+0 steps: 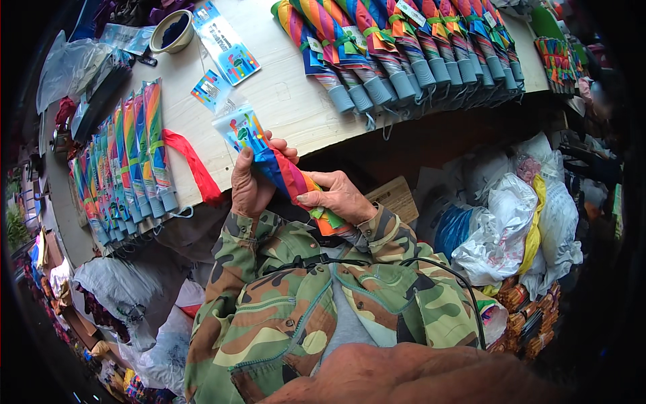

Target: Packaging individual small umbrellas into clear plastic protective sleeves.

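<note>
A folded rainbow umbrella point(286, 176) lies slantwise between my two hands, in front of the table edge. At its upper end sits a clear packaging sleeve point(241, 128) with a colourful print. My left hand point(252, 176) cups this upper end from the left, thumb at the sleeve and fingertips curling round the far side. Lower down, my right hand point(342, 196) is closed round the umbrella's middle, thumb on top. The handle end is partly hidden by my right hand and sleeve.
Rolled umbrellas with blue-grey handles point(404, 57) line the table's point(296, 101) back right; more umbrellas point(124, 158) lie at left beside a red strip point(195, 165). Printed packaging point(225, 44) and a bowl point(172, 31) lie at the back. Plastic bags point(501, 229) stand low at right.
</note>
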The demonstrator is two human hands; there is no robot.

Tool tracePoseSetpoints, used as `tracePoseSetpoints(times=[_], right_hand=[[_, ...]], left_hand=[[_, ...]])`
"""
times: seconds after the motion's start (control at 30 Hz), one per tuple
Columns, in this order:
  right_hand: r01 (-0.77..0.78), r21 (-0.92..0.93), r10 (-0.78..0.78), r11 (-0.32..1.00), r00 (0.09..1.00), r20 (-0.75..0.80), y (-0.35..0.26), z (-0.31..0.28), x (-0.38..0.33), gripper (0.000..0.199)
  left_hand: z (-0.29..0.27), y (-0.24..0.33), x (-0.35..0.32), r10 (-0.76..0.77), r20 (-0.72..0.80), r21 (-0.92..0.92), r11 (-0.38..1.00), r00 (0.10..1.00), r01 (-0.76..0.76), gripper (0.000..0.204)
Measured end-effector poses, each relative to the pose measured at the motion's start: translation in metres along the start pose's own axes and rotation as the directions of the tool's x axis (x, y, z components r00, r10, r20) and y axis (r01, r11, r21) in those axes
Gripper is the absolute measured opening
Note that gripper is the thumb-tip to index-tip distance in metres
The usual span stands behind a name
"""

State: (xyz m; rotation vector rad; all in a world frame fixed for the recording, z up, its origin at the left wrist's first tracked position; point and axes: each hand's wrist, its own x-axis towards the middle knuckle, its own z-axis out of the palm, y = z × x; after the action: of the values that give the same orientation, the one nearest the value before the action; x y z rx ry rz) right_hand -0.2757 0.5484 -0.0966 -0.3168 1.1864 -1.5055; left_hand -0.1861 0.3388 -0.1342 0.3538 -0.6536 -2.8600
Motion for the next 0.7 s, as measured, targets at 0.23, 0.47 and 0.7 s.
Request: tracePoseSetpoints(times=[0.23,0.47,0.7], right_hand=[[-0.103,0.376,0.057,0.921,0.99,0.132,0.018,-0.014,0.002,0.035],[-0.061,0.318,0.037,0.946,0.996,0.083,0.013,-0.001,0.001,0.039],[-0.021,0.394,-0.022,0.919,0.994,0.104,0.033,-0.008,0.035,0.034]], left_hand=[[0.008,-0.008,-0.006,-0.051,0.046,0.099,0.994,0.998,0.046,0.079],[-0.006,0.016,0.006,0.144,0.124,0.078,0.985,0.982,-0.154,0.113],[0.014,-0.015,-0.002,-0.071,-0.221,0.25,0.96,0.973,0.126,0.049]])
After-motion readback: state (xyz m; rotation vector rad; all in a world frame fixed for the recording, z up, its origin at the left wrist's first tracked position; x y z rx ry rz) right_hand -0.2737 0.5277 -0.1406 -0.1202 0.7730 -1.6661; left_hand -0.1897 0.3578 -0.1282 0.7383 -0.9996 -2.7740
